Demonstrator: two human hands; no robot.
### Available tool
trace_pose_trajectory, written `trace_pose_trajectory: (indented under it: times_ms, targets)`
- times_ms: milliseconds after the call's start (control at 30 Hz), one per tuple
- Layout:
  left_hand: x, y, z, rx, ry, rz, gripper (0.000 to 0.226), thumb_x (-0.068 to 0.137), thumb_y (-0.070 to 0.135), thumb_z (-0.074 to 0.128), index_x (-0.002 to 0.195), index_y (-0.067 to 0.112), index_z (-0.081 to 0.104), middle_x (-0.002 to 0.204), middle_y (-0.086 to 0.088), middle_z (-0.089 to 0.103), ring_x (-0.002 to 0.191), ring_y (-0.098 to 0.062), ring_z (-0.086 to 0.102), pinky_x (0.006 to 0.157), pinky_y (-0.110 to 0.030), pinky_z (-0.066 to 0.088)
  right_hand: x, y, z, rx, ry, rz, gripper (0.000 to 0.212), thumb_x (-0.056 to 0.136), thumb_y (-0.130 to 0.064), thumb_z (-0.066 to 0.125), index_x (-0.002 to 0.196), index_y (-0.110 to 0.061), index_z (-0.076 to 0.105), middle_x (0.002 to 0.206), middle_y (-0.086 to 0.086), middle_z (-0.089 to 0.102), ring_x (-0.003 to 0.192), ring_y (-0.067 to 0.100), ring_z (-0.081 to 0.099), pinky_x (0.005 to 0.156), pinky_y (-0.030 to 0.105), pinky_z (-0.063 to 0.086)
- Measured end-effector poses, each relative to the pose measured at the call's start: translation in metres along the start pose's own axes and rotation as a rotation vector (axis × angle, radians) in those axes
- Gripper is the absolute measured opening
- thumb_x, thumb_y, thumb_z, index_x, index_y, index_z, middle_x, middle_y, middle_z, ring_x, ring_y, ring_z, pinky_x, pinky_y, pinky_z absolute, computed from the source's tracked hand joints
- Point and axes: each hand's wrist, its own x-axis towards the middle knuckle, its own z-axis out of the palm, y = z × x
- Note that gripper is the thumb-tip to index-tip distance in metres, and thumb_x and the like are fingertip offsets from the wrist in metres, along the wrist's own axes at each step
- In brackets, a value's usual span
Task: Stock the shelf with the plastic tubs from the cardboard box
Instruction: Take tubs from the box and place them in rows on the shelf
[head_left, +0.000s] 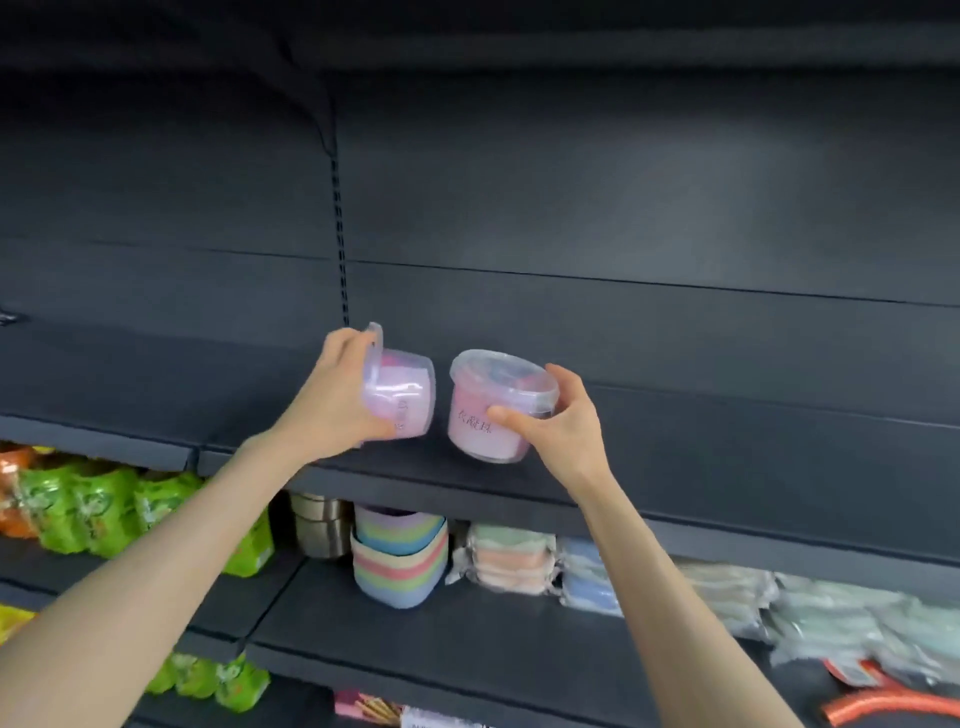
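Observation:
I hold two clear plastic tubs with pink contents over the dark shelf (727, 467). My left hand (337, 400) grips the left tub (402, 395) by its lid side, and this tub is tipped onto its side. My right hand (556, 421) grips the right tub (493, 415) around its wall, lid up and tilted toward me. Both tubs hang just above the shelf's front part, a small gap between them. The cardboard box is out of view.
The shelf below carries green snack bags (98, 509), metal tins (317, 525), stacked pastel bowls (400, 556) and wrapped cloth packs (511, 556). More pale packs (831, 618) and an orange item (883, 701) lie at the lower right. A slotted upright (340, 234) runs up the back panel.

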Motion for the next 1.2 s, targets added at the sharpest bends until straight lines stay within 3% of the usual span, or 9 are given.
trace_pose_trajectory:
  times_ms: [100, 167, 267, 333, 433, 533, 700, 900, 1200]
  targets:
    - [0.047, -0.044, 0.001, 0.216, -0.109, 0.07, 0.101, 0.07, 0.008, 0.077, 0.148, 0.01, 0.012, 0.152, 0.003, 0.01, 0.136, -0.022, 0.025, 0.102, -0.029, 0.037, 0.035, 0.016, 0.033, -0.121, -0.011, 0.028, 0.093, 0.055, -0.043, 0.088, 0.134, -0.026, 0.041, 0.116, -0.012, 0.058, 0.097, 0.002, 0.059, 0.073, 0.012, 0.045]
    - [0.073, -0.07, 0.001, 0.241, -0.197, 0.076, 0.1, 0.074, 0.0, 0.07, 0.149, 0.014, 0.005, 0.158, 0.003, 0.002, 0.143, -0.02, 0.016, 0.11, -0.027, 0.025, 0.055, 0.026, 0.054, -0.174, -0.042, 0.041, 0.08, 0.057, -0.039, 0.088, 0.124, -0.031, 0.045, 0.11, -0.015, 0.06, 0.088, -0.006, 0.059, 0.065, 0.006, 0.045]
    - [0.108, -0.102, -0.001, 0.195, -0.289, 0.096, 0.104, 0.072, -0.001, 0.07, 0.149, 0.021, 0.004, 0.158, 0.007, -0.002, 0.14, -0.02, 0.025, 0.103, -0.025, 0.034, 0.087, 0.038, 0.077, -0.244, -0.085, 0.049, 0.066, 0.063, -0.03, 0.087, 0.109, -0.039, 0.041, 0.103, -0.021, 0.058, 0.087, -0.01, 0.058, 0.062, -0.001, 0.04]
    - [0.128, -0.118, -0.003, 0.206, -0.321, 0.113, 0.1, 0.072, 0.0, 0.071, 0.147, 0.021, 0.009, 0.157, 0.006, -0.002, 0.131, -0.025, 0.037, 0.095, -0.03, 0.043, 0.105, 0.043, 0.087, -0.317, -0.095, 0.054, 0.066, 0.067, -0.03, 0.085, 0.116, -0.035, 0.04, 0.118, -0.012, 0.057, 0.108, 0.005, 0.055, 0.075, 0.001, 0.041]
    - [0.15, -0.136, -0.005, 0.314, -0.325, 0.257, 0.093, 0.075, -0.005, 0.062, 0.146, 0.027, 0.01, 0.14, 0.005, 0.018, 0.104, -0.025, 0.048, 0.081, -0.033, 0.047, 0.126, 0.047, 0.1, -0.555, -0.078, 0.031, 0.07, 0.074, -0.037, 0.079, 0.133, -0.022, 0.044, 0.153, 0.003, 0.024, 0.14, 0.025, 0.018, 0.11, 0.029, 0.027]
    - [0.165, -0.143, -0.006, 0.518, -0.262, 0.444, 0.086, 0.075, -0.011, 0.046, 0.145, 0.026, 0.011, 0.124, 0.002, 0.032, 0.094, -0.02, 0.041, 0.075, -0.029, 0.042, 0.138, 0.049, 0.114, -0.659, -0.017, -0.031, 0.051, 0.078, -0.031, 0.076, 0.124, -0.022, 0.056, 0.142, 0.004, 0.025, 0.128, 0.029, 0.021, 0.1, 0.022, 0.021]
    - [0.181, -0.158, 0.017, 0.458, -0.271, 0.499, 0.063, 0.088, 0.005, 0.047, 0.144, 0.022, 0.024, 0.144, -0.002, 0.038, 0.125, -0.025, 0.04, 0.099, -0.029, 0.033, 0.154, 0.054, 0.128, -0.644, -0.057, -0.04, 0.044, 0.085, -0.022, 0.069, 0.126, -0.02, 0.054, 0.132, 0.001, 0.042, 0.125, 0.026, 0.038, 0.1, 0.025, 0.03]
    - [0.178, -0.19, 0.042, 0.123, -0.168, 0.318, 0.065, 0.083, 0.015, 0.068, 0.139, 0.034, 0.04, 0.135, 0.002, 0.035, 0.127, -0.02, 0.029, 0.108, -0.035, 0.023, 0.168, 0.062, 0.146, -0.653, -0.039, 0.035, 0.067, 0.074, -0.036, 0.078, 0.126, -0.02, 0.04, 0.134, -0.004, 0.029, 0.117, 0.031, 0.045, 0.1, 0.044, 0.041]
    - [0.171, -0.188, 0.068, 0.293, 0.139, 0.259, 0.056, 0.081, 0.031, 0.069, 0.132, 0.022, 0.048, 0.136, 0.003, 0.047, 0.124, -0.021, 0.04, 0.096, -0.035, 0.022, 0.172, 0.079, 0.146, -0.652, 0.034, -0.013, 0.052, 0.09, -0.019, 0.062, 0.133, -0.019, 0.034, 0.153, 0.011, -0.008, 0.125, 0.042, 0.041, 0.092, 0.036, 0.041]
